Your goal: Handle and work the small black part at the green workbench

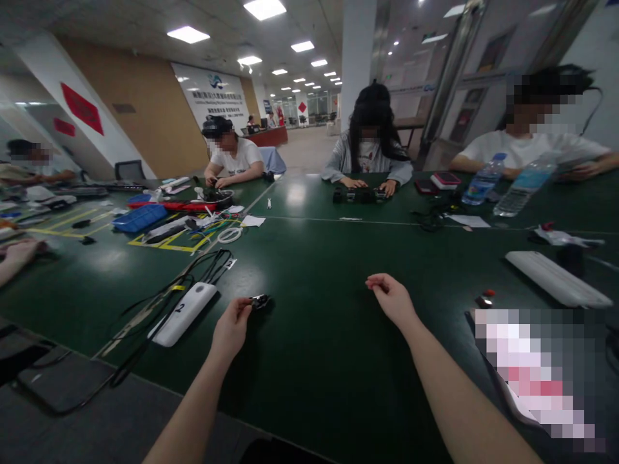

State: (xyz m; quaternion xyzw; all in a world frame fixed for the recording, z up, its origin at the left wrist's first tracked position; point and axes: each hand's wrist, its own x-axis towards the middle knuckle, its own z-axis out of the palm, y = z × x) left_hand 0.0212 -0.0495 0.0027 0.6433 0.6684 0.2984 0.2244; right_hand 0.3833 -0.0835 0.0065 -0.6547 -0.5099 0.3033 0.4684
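Observation:
My left hand is closed in a pinch, low over the green table. Thumb and fingertips grip the near end of a small black and silver object, whose exact kind is too small to tell. Off to the right, my right hand hovers above the tabletop with its fingers curled and their tips pressed together. Anything between those fingertips is hidden or too small to make out.
A white power bank marked 2, with black cables, lies left of my left hand. To the right are a white case, a small red-tipped item and water bottles. Co-workers sit across the table; a blue tray is far left.

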